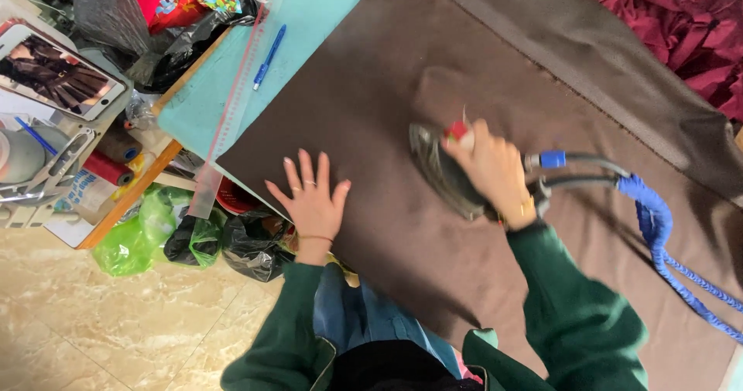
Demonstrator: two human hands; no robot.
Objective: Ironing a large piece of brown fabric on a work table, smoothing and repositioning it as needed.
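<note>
Head view: the right hand (491, 170) is wrapped tight around the iron (445, 170), which sits on the brown cloth (387, 89) near the middle. The left hand (313, 198), at nine o'clock from the iron, lies flat on the cloth with fingers spread, holding nothing

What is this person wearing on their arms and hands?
Both arms are in dark green long sleeves with snug cuffs at the wrists. The left hand is bare, with thin rings on two fingers and a thin red thread bracelet at the wrist. The right hand is bare too, with a gold-coloured bangle at the wrist. No gloves.
</note>
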